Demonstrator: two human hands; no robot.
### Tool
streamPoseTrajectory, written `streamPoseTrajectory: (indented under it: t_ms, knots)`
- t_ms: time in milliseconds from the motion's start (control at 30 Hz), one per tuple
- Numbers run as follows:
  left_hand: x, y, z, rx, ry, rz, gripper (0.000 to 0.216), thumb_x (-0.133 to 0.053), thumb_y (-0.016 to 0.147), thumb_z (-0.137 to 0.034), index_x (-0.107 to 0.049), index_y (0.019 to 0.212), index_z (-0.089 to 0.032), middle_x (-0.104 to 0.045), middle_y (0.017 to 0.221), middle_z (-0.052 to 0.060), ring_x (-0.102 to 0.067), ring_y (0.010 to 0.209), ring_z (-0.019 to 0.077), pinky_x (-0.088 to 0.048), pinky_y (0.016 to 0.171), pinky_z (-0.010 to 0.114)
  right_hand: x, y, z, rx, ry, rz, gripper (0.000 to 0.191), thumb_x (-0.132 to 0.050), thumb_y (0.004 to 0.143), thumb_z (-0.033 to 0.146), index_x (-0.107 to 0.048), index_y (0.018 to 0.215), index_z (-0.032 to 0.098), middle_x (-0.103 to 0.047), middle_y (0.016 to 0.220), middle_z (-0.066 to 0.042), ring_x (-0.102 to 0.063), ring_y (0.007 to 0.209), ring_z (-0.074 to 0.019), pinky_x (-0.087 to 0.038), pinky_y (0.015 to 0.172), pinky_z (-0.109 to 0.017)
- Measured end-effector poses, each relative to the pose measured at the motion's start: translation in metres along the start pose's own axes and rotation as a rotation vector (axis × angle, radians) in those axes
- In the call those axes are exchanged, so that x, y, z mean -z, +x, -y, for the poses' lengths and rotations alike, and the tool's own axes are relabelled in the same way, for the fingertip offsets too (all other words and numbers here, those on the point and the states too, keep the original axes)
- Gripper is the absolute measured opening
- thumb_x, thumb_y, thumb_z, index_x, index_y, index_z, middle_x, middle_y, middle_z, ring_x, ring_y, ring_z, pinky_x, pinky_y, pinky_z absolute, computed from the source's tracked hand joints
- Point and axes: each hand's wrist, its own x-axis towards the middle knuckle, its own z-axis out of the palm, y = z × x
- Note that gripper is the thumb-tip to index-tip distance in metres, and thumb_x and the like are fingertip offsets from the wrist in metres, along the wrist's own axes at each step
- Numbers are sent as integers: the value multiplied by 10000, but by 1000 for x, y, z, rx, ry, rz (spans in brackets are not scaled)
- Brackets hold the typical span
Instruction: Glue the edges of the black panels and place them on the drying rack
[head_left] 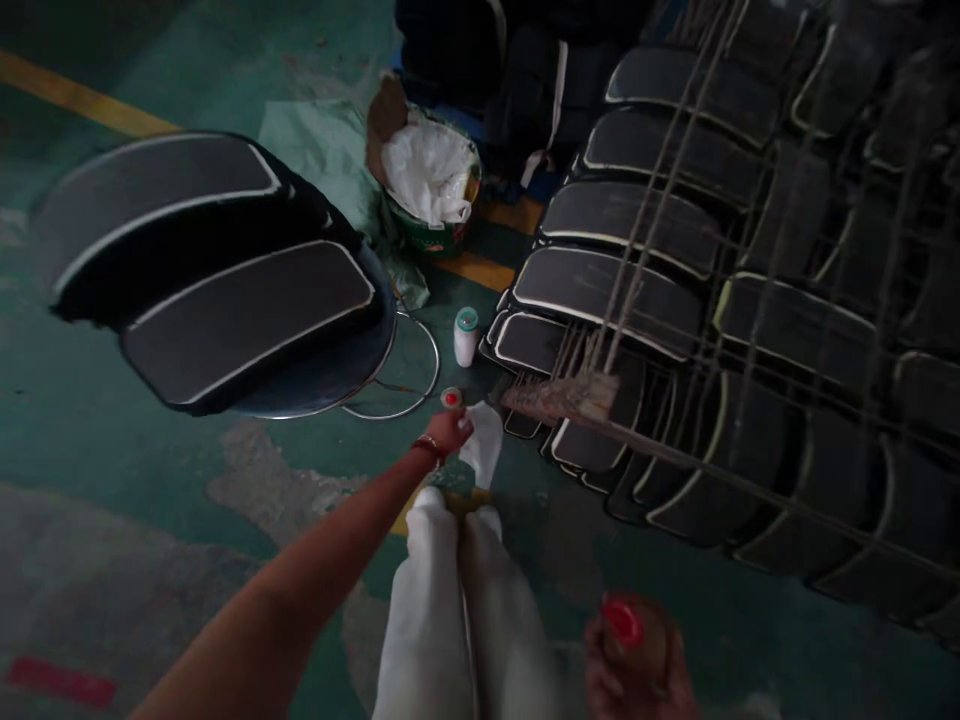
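My left hand reaches forward over the floor, its fingers closed on a limp white piece of cloth or paper that hangs down. Just beyond it stands a small container with a red top. At the lower right my right hand is wrapped round a brownish bottle with a red cap, somewhat blurred. Farther ahead is a white bottle with a green lid. Dark oblong pads with pale edges rest on a round stool at the left.
A rack of many dark pads, crossed by thin metal rods, fills the right side. Behind the white bottle sits a bin stuffed with white plastic. A pale green sack lies beside it. My white-clad legs are below.
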Motion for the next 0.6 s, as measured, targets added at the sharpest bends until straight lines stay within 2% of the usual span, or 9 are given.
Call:
streamPoseTrajectory:
  t_ms: [100, 167, 300, 367, 467, 533, 600]
  knots:
    - [43, -90, -32, 10, -207, 19, 381, -455, 903, -352, -690, 1087, -115, -761, 996, 119, -712, 898, 248, -552, 817, 359, -43, -48, -14, -63, 67, 71, 495, -893, 667, 371, -673, 1071, 186, -731, 1020, -94, -697, 858, -237, -438, 479, -226]
    - [71, -149, -64, -1, -386, 18, 403, -451, 905, -396, -681, 1072, -111, -759, 986, 114, -709, 848, 222, -555, 780, 333, -76, -86, -22, -36, 61, 125, 449, -853, 725, 384, -672, 1084, 184, -735, 975, -80, -693, 808, -217, -439, 471, -220]
    - [127, -246, -154, 13, -1040, 20, 278, -698, 807, -400, -694, 931, -151, -742, 876, 56, -660, 736, 164, -522, 718, 279, -127, -166, -35, 16, 1, 289, 365, -761, 835, 420, -673, 1087, 172, -745, 923, -65, -665, 671, -159, -444, 440, -200]
    - [156, -284, -206, 7, -1239, 2, 255, -794, 745, -360, -687, 858, -157, -714, 795, 22, -621, 684, 132, -490, 662, 236, -143, -206, -38, 18, -37, 323, 380, -724, 866, 465, -683, 1074, 150, -750, 862, -66, -658, 626, -155, -506, 483, -222]
    - [200, -332, -279, -55, -1363, -45, 293, -846, 707, -357, -674, 841, -161, -668, 717, -10, -568, 614, 99, -447, 584, 194, -160, -267, -41, 23, -48, 350, 417, -684, 892, 507, -693, 1081, 136, -762, 875, -81, -710, 741, -202, -597, 664, -311]
    - [227, -360, -319, -112, -1439, -36, 375, -801, 750, -479, -682, 934, -174, -688, 769, 10, -594, 640, 121, -471, 586, 211, -169, -307, -41, 20, -35, 408, 423, -651, 913, 522, -700, 1081, 137, -767, 905, -90, -724, 813, -223, -600, 739, -349]
    - [251, -386, -350, -151, -1493, -33, 446, -702, 818, -571, -680, 1045, -187, -728, 919, 56, -659, 773, 171, -530, 678, 260, -178, -346, -41, -14, -41, 479, 455, -616, 927, 551, -709, 1066, 127, -769, 903, -105, -728, 822, -235, -595, 731, -354]
